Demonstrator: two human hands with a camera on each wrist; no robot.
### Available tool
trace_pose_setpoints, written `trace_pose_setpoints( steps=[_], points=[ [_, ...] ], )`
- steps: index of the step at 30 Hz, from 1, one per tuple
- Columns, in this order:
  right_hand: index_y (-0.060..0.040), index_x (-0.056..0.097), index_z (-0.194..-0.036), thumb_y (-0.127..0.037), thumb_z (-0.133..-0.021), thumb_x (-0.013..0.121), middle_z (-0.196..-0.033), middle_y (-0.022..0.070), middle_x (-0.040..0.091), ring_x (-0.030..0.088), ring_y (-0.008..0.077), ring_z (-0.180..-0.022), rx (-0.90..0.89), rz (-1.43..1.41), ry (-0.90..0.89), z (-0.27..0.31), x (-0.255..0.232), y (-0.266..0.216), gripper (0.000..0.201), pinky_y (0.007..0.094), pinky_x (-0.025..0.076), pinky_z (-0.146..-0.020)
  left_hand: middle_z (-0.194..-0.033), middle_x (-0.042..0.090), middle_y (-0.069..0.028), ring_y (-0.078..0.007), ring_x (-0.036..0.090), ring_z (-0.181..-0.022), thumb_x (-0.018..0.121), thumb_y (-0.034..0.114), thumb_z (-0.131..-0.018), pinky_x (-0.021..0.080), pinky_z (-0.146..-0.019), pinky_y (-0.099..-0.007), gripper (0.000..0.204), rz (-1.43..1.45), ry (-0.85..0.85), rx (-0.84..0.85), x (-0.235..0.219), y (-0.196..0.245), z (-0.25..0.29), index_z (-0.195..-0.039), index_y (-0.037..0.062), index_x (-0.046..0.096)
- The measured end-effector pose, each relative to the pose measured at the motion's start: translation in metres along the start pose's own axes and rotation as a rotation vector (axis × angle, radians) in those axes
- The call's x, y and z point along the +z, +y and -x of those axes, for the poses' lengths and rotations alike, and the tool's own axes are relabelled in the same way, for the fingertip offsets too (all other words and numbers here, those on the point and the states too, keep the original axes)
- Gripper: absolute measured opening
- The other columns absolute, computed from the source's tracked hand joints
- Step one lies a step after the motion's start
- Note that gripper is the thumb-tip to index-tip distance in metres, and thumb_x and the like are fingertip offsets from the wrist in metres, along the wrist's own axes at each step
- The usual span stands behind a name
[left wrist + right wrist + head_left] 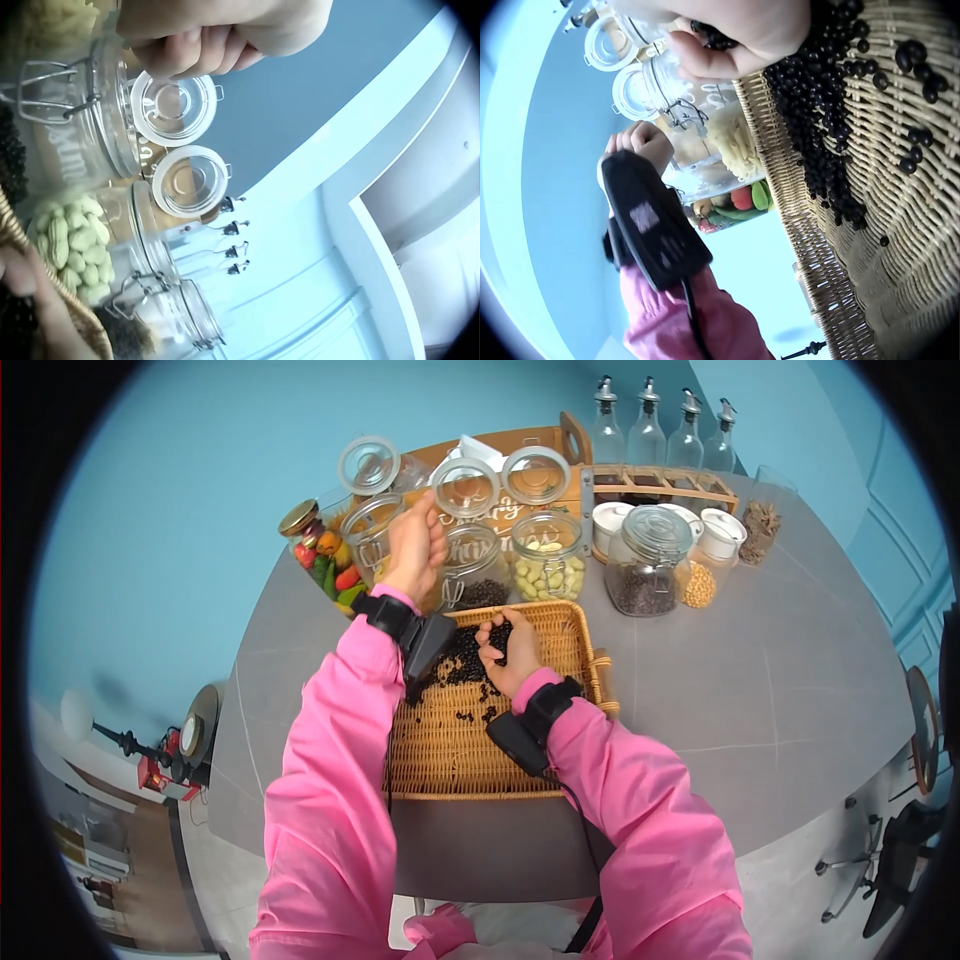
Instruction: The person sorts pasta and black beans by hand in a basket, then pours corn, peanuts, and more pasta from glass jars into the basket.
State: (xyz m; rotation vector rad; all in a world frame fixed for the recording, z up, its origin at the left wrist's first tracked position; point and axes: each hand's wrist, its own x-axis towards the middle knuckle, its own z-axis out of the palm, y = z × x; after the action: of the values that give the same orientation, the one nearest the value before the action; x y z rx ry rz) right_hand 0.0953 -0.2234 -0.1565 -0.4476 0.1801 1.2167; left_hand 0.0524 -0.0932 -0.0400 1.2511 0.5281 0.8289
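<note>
My left hand (412,548) is raised at the mouths of the open jars, its fingers curled in; nothing shows in them, and the inside of the palm is hidden. Close beside it stand a glass jar (487,575) partly filled with dark beans and a pasta jar (731,142). My right hand (514,652) is cupped over the wicker basket (470,765), gripping some black beans (714,36) that show between thumb and fingers. More black beans (810,120) lie heaped and scattered on the basket's woven bottom, mostly toward its far left.
Right of the bean jar stands an open jar of pale green beans (548,573). A closed clip-top jar (645,585), white canisters (722,535) and a rack of glass bottles (648,435) are farther right. A jar of colourful vegetables (322,555) stands at left on the grey table (760,690).
</note>
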Motion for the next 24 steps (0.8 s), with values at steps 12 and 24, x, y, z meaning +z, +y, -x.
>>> trace_pose_setpoints(
  steps=[12,24],
  points=[
    [-0.0103,0.040,-0.079,-0.026,-0.096,0.041,-0.064,0.0020,0.043,0.035,0.0108,-0.049,0.009,-0.003,0.044,0.000,0.003,0.003,0.023,0.0236,0.025,-0.037,-0.051,0.030,0.0069,-0.0052,0.025,-0.039,0.052,0.035,-0.093,0.017,-0.037,-0.0222,0.040,-0.264,0.101,0.100,0.024,-0.025,-0.027,-0.062,0.0137,0.038],
    [-0.0105,0.039,-0.080,-0.024,-0.094,0.042,-0.066,0.0028,0.043,0.037,0.0114,-0.051,0.032,0.005,0.034,-0.001,0.000,0.004,0.020,0.0230,0.026,-0.037,-0.051,0.039,0.0040,-0.0067,0.033,-0.039,0.052,0.033,-0.094,0.022,-0.037,-0.0231,0.039,-0.227,0.091,0.142,0.019,-0.031,-0.035,-0.063,0.0108,0.045]
  ],
)
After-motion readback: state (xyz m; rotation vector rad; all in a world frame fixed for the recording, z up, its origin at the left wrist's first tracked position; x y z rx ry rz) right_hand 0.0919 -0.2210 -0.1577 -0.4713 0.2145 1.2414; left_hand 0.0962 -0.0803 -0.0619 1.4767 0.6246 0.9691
